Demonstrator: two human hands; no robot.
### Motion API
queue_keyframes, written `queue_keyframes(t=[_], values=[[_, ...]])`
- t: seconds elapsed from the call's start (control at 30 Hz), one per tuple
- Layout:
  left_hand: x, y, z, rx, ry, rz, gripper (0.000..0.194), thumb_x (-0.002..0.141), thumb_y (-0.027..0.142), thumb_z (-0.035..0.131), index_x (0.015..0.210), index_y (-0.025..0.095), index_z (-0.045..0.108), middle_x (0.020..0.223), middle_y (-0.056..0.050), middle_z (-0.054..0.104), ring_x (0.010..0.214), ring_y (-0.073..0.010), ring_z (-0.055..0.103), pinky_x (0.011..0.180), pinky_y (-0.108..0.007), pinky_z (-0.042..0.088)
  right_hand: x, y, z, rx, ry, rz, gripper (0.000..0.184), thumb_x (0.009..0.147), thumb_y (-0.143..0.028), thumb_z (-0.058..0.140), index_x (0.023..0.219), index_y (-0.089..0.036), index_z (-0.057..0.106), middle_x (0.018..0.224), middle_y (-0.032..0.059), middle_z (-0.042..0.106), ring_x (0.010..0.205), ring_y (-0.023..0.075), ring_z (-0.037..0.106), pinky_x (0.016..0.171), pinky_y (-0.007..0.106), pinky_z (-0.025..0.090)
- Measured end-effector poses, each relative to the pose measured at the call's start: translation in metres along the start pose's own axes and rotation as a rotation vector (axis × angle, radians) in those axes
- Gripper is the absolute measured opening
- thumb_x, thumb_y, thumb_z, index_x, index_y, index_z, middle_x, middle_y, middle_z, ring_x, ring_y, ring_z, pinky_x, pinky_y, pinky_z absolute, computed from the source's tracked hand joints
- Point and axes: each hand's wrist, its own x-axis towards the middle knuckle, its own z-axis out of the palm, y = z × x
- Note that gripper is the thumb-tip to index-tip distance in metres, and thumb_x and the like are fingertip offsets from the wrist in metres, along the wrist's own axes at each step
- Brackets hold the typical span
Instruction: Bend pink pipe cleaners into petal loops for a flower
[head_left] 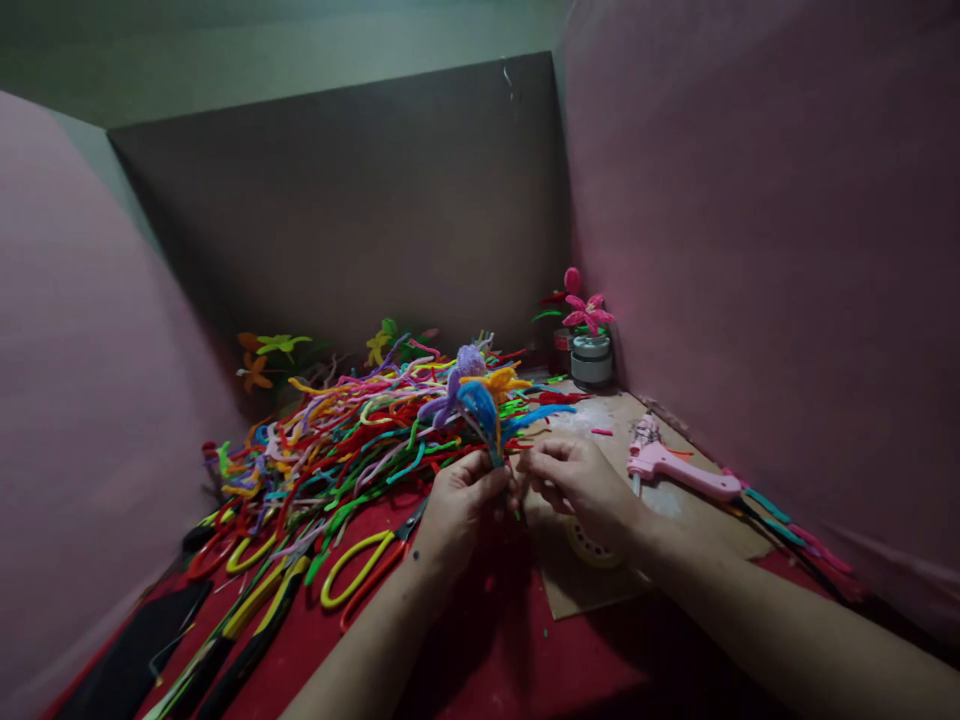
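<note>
A small bunch of pipe-cleaner flowers [480,402], purple, blue and orange, stands upright in my left hand [466,500], whose fingers and thumb close round the stems. Just to the right, my right hand [574,480] is closed in a pinch near those stems. Whatever lies between its fingertips is too small to make out. Behind the bunch spreads a large heap of loose coloured pipe cleaners [367,425].
A pink glue gun [682,468] lies on cardboard [577,595] at the right. Scissors [356,575], pliers [259,610] and a dark flat object [131,655] are on the left of the red cloth. A pink flower [589,312] in a pot [591,362] stands behind.
</note>
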Motion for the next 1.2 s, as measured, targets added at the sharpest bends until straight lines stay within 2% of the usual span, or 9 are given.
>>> queue_keyframes(t=[0.1, 0.17, 0.2, 0.27, 0.5, 0.67, 0.83, 0.97, 1.2], values=[[0.001, 0.001, -0.004, 0.127, 0.046, 0.052, 0.02, 0.072, 0.031, 0.062, 0.069, 0.012, 0.059, 0.055, 0.001, 0.055, 0.046, -0.0062, 0.044, 0.047, -0.018, 0.031, -0.002, -0.01, -0.01, -0.4, 0.198, -0.447, 0.016, 0.079, -0.024, 0.054, 0.068, -0.015, 0.062, 0.064, 0.0032, 0.056, 0.062, 0.0127, 0.049, 0.058, 0.026, 0.041], [0.002, 0.001, -0.003, 0.146, 0.045, 0.088, 0.019, 0.073, 0.03, 0.06, 0.069, 0.012, 0.059, 0.056, 0.001, 0.055, 0.047, -0.0065, 0.044, 0.048, -0.019, 0.032, 0.001, -0.015, -0.018, -0.626, 0.28, -0.736, 0.013, 0.079, -0.019, 0.053, 0.082, -0.017, 0.066, 0.078, 0.006, 0.061, 0.078, 0.017, 0.05, 0.073, 0.031, 0.042], [0.001, 0.001, -0.002, 0.146, 0.043, 0.096, 0.018, 0.073, 0.029, 0.06, 0.069, 0.012, 0.058, 0.057, 0.001, 0.055, 0.048, -0.0066, 0.043, 0.048, -0.019, 0.032, 0.004, -0.017, -0.021, -0.729, 0.28, -0.827, 0.015, 0.08, -0.017, 0.053, 0.087, -0.018, 0.066, 0.082, 0.0066, 0.062, 0.082, 0.0182, 0.049, 0.075, 0.033, 0.041], [0.0, 0.001, 0.0, 0.155, 0.039, 0.102, 0.016, 0.073, 0.027, 0.058, 0.069, 0.012, 0.058, 0.058, 0.001, 0.055, 0.049, -0.0067, 0.043, 0.049, -0.019, 0.033, 0.01, -0.019, -0.026, -0.899, 0.244, -0.917, 0.02, 0.081, -0.016, 0.051, 0.092, -0.02, 0.067, 0.084, 0.0066, 0.062, 0.084, 0.0192, 0.046, 0.076, 0.034, 0.04], [-0.004, 0.003, 0.006, 0.205, 0.032, 0.109, 0.016, 0.072, 0.025, 0.058, 0.063, 0.013, 0.054, 0.054, 0.003, 0.049, 0.049, -0.006, 0.04, 0.048, -0.019, 0.031, 0.023, -0.02, -0.031, -1.285, 0.202, -0.966, 0.021, 0.085, -0.018, 0.047, 0.087, -0.022, 0.067, 0.073, 0.0053, 0.061, 0.077, 0.0185, 0.044, 0.069, 0.032, 0.033], [-0.006, 0.001, 0.007, 0.142, 0.001, 0.126, 0.02, 0.076, 0.029, 0.055, 0.065, 0.013, 0.054, 0.057, 0.001, 0.055, 0.049, -0.007, 0.046, 0.05, -0.019, 0.035, 0.027, -0.028, -0.033, -1.486, 0.147, -1.064, 0.022, 0.087, -0.018, 0.043, 0.091, -0.022, 0.064, 0.075, 0.0056, 0.059, 0.075, 0.0182, 0.044, 0.067, 0.032, 0.03], [-0.007, -0.005, 0.011, -0.033, -0.01, 0.028, 0.021, 0.075, 0.034, 0.057, 0.074, 0.013, 0.054, 0.059, -0.003, 0.063, 0.043, -0.0099, 0.052, 0.041, -0.019, 0.033, 0.028, -0.04, -0.026, -1.492, -0.006, -1.134, 0.027, 0.089, -0.016, 0.036, 0.084, -0.015, 0.062, 0.087, 0.0088, 0.059, 0.081, 0.0188, 0.046, 0.071, 0.032, 0.037], [-0.006, -0.011, 0.015, -0.141, 0.041, 0.058, 0.024, 0.072, 0.036, 0.061, 0.071, 0.013, 0.053, 0.054, -0.002, 0.06, 0.037, -0.0074, 0.048, 0.04, -0.018, 0.032, 0.027, -0.043, -0.019, -1.433, -0.139, -1.13, 0.028, 0.088, -0.011, 0.034, 0.086, -0.013, 0.061, 0.086, 0.0092, 0.057, 0.079, 0.0181, 0.047, 0.071, 0.032, 0.041], [-0.001, -0.013, 0.009, -0.204, 0.078, 0.102, 0.023, 0.072, 0.033, 0.062, 0.072, 0.012, 0.053, 0.054, 0.0, 0.058, 0.037, -0.0064, 0.048, 0.041, -0.018, 0.033, 0.034, -0.044, -0.019, -1.438, -0.34, -1.088, 0.016, 0.083, -0.012, 0.045, 0.085, -0.011, 0.061, 0.094, 0.0101, 0.056, 0.081, 0.0173, 0.048, 0.072, 0.032, 0.043]])
